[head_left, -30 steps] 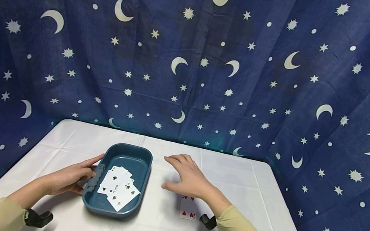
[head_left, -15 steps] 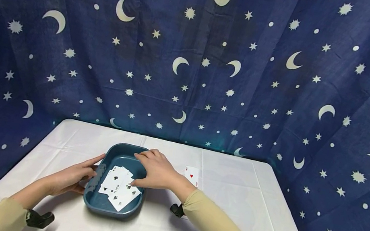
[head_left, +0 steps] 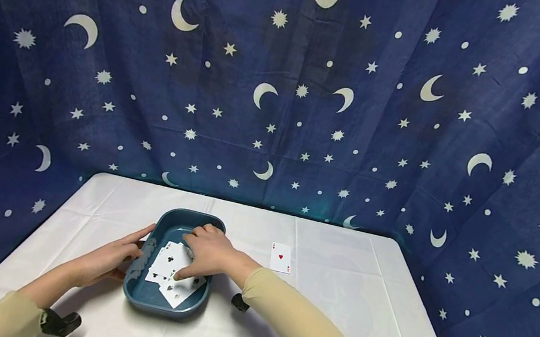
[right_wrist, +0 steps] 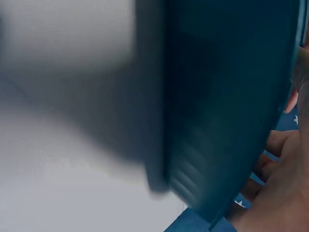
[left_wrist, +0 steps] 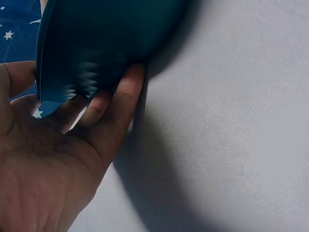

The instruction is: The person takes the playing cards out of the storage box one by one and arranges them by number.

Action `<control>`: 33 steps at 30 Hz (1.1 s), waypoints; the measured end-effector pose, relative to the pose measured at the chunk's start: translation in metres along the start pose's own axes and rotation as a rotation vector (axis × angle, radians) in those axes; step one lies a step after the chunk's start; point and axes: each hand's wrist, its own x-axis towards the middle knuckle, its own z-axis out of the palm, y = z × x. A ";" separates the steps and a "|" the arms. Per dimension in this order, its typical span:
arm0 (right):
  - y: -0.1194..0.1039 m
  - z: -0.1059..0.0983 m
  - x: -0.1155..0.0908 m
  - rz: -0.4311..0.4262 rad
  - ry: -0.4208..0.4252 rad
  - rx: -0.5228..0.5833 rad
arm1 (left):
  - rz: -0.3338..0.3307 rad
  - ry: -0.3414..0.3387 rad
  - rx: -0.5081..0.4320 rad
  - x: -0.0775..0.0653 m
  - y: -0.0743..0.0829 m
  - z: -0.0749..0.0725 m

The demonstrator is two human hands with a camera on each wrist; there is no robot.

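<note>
A dark teal tray (head_left: pixel 163 310) stands on the table, left of centre. Several overlapping playing cards (head_left: pixel 168 262), clubs and spades face up, lie inside it. My left hand (head_left: pixel 99 264) rests against the tray's left outer wall; in the left wrist view its fingers (left_wrist: pixel 126 89) reach out to touch the wall. My right hand (head_left: pixel 210 253) reaches over the right rim into the tray, thumb and fingers spread above the cards and covering part of them. In the right wrist view the tray wall (right_wrist: pixel 227 96) hides its fingertips.
A face-up ace of hearts (head_left: pixel 280 258) lies on the white tablecloth (head_left: pixel 334 298), right of the tray. My right sleeve (head_left: pixel 298 322) crosses the table in front of it. A blue curtain (head_left: pixel 283 87) with moons and stars hangs behind the table.
My right hand has moved left from above the heart cards into the tray. The ace of hearts has come into view; the lower heart card is now behind my sleeve. My left hand stays put.
</note>
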 end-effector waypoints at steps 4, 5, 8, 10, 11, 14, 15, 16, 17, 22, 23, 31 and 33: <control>-0.007 0.004 0.006 0.021 -0.010 -0.020 | -0.003 0.005 0.017 -0.001 0.001 0.001; -0.008 0.004 0.007 0.026 -0.009 -0.022 | -0.005 0.007 0.023 -0.001 0.001 0.001; -0.011 0.005 0.010 0.038 -0.012 -0.021 | -0.009 0.009 0.032 -0.001 0.001 0.001; -0.012 0.005 0.012 0.044 -0.018 -0.016 | -0.008 0.007 0.029 -0.001 0.001 0.000; -0.013 0.006 0.013 0.048 -0.022 -0.015 | -0.007 0.005 0.027 -0.001 0.001 0.000; -0.014 0.006 0.015 0.059 -0.030 -0.017 | -0.004 -0.003 0.024 0.000 0.000 -0.001; -0.014 0.007 0.015 0.062 -0.031 -0.018 | -0.006 -0.004 0.024 0.000 -0.001 -0.001; -0.015 0.007 0.016 0.066 -0.033 -0.020 | -0.011 -0.002 0.025 0.001 -0.001 -0.002; -0.015 0.008 0.016 0.070 -0.034 -0.022 | -0.014 -0.002 0.027 0.001 -0.001 -0.002; -0.016 0.011 0.017 0.084 -0.040 -0.027 | -0.031 0.002 0.031 0.001 0.001 -0.001; -0.016 0.012 0.017 0.085 -0.041 -0.029 | -0.029 0.002 0.032 0.001 0.001 -0.001; -0.018 0.015 0.020 0.085 -0.042 -0.038 | -0.020 0.000 0.018 0.000 0.001 0.000; -0.018 0.015 0.020 0.089 -0.045 -0.042 | -0.017 -0.004 0.014 0.000 0.001 -0.001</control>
